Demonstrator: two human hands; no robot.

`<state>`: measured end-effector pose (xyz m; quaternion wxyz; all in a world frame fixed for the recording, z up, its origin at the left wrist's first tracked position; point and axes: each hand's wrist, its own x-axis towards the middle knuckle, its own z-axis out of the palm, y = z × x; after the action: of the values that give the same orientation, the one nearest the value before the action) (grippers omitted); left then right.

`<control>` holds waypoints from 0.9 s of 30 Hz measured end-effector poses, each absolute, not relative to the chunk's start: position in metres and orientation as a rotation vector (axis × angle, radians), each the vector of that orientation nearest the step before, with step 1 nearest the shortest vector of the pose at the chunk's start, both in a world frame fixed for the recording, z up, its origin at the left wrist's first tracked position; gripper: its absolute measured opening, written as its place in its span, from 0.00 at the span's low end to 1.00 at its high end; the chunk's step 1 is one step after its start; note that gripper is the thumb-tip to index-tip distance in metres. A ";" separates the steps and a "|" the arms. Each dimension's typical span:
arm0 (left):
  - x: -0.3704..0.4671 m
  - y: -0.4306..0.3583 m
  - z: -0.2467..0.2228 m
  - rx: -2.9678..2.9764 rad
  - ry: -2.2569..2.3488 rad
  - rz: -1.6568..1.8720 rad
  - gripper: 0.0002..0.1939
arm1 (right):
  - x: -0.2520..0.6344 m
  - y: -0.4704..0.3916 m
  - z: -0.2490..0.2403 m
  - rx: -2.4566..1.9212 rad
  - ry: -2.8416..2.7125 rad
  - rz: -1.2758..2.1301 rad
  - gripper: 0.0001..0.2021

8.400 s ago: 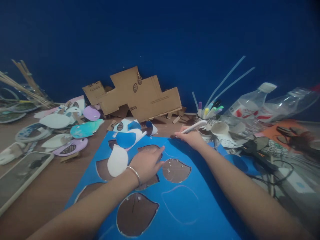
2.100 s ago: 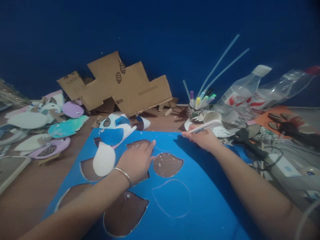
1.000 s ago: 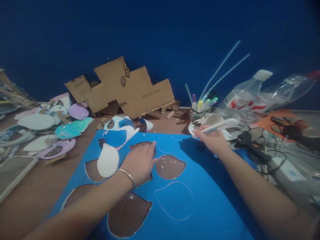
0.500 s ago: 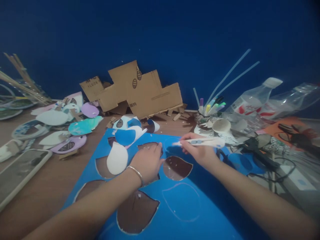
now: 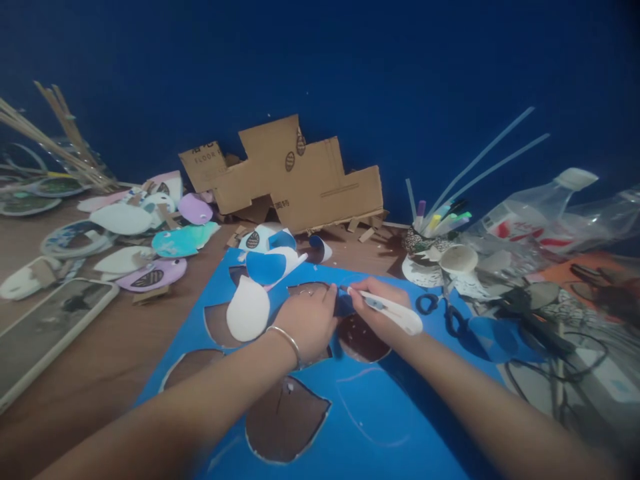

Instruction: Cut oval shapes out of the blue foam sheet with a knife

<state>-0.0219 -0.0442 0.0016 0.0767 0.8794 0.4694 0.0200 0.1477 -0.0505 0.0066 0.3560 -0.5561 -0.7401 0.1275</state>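
A blue sheet [image 5: 430,427] with several leaf-shaped holes lies on the brown table. My left hand [image 5: 309,323], a silver bangle at its wrist, rests flat on the sheet with fingers stretched, partly over a hole. My right hand [image 5: 379,303] grips a white-handled craft knife [image 5: 393,312], its tip down on the sheet close to my left fingertips. The blade itself is too small to make out. A white teardrop cutout [image 5: 247,309] lies left of my left hand. Below my right hand, a pale drawn outline [image 5: 373,407] shows on the sheet.
Black-handled scissors [image 5: 453,320] lie to the right. A pot of markers [image 5: 425,237], plastic bottles [image 5: 545,207] and a dark glue gun [image 5: 535,320] crowd that side. Cardboard [image 5: 300,187] leans at the back wall. Fish-shaped cutouts [image 5: 183,239] and a phone [image 5: 55,333] sit left.
My right hand has brought the craft knife down and left to the sheet beside my left fingers, its handle now tilted toward me. The view has shifted slightly, moving the scene rightward.
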 end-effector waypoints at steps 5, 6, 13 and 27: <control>-0.022 -0.045 0.000 2.658 1.404 0.082 0.28 | 0.146 -0.052 0.009 -1.455 -1.917 0.335 0.08; -0.021 -0.045 0.000 2.662 1.405 0.084 0.28 | 0.146 -0.052 0.010 -1.461 -1.918 0.331 0.07; -0.022 -0.045 -0.002 2.680 1.408 0.099 0.29 | 0.147 -0.053 0.008 -1.500 -1.923 0.289 0.07; -0.020 -0.045 0.002 2.681 1.414 0.080 0.27 | 0.141 -0.051 0.002 -1.514 -1.945 0.256 0.10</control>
<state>-0.0197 -0.0446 0.0018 0.0547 0.8829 0.4656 0.0265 0.1411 -0.0508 0.0020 0.3260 -0.5776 -0.7420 0.0976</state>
